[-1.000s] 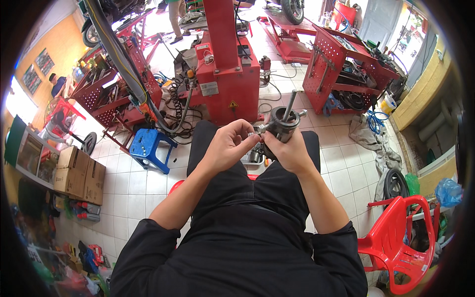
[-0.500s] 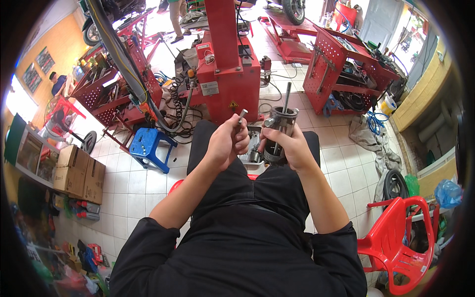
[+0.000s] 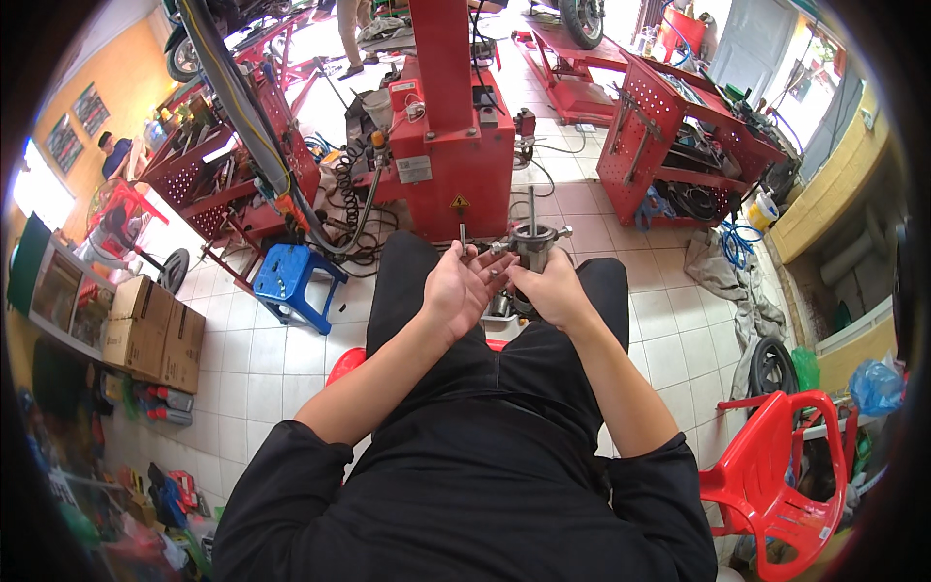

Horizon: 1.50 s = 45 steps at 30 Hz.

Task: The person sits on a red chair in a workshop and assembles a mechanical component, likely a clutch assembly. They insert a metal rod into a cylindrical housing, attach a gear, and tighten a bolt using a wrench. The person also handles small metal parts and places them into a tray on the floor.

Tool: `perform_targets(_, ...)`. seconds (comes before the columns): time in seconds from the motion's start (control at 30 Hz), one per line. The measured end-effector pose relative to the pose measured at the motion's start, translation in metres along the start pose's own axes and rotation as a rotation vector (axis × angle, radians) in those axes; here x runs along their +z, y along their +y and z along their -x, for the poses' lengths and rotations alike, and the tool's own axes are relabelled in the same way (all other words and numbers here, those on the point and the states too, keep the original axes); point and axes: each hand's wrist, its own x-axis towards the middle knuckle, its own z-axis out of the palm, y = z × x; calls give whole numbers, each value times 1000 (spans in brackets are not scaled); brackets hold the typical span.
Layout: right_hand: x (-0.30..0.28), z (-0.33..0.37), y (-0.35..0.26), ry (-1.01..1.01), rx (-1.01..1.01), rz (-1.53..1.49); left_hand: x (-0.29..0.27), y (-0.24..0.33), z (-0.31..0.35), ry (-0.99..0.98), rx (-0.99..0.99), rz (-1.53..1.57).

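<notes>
Above my lap, my right hand (image 3: 555, 291) is wrapped round a grey metal cylindrical housing (image 3: 532, 250) with bolt-like lugs on its sides. A thin metal rod (image 3: 531, 206) stands up out of its open top. My left hand (image 3: 458, 296) is turned palm up beside it, and a short metal pin (image 3: 463, 233) sticks up by its thumb and index finger. The other left fingers stretch toward the housing's side; whether they touch it I cannot tell. Below the hands, between my knees, is a pale tray (image 3: 493, 321) with metal parts, partly hidden.
Straight ahead stands a red machine column (image 3: 456, 175). A blue stool (image 3: 291, 281) is on the left, near cardboard boxes (image 3: 147, 335). Red tool carts (image 3: 669, 145) stand on both sides. A red plastic chair (image 3: 781, 475) is at right. A person (image 3: 118, 157) sits far left.
The housing has turned more upright and moved slightly left and down. My left hand has rolled palm up and its fingers have opened out toward the housing, the pin still in it.
</notes>
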Motion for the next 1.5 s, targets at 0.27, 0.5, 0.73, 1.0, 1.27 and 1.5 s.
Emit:
perform_targets(0.27,20,10,2,-12,-143,255,-21,-13,-3,23,26,160)
perform_targets(0.5,-2,-12,9,41,26,-126,-19,15,-23,-14,190,49)
perform_targets(0.73,-55,-50,-7,140,-22,-193,-30,59,-97,120,227,-81)
perform_targets(1.0,-78,-104,32,163,168,-99,-72,105,-155,71,127,-162)
perform_targets(1.27,-81,-170,97,-215,452,-64,-94,73,-213,175,-196,-208)
perform_targets(1.5,-90,-190,146,-203,643,-44,-101,13,-262,280,-367,-320)
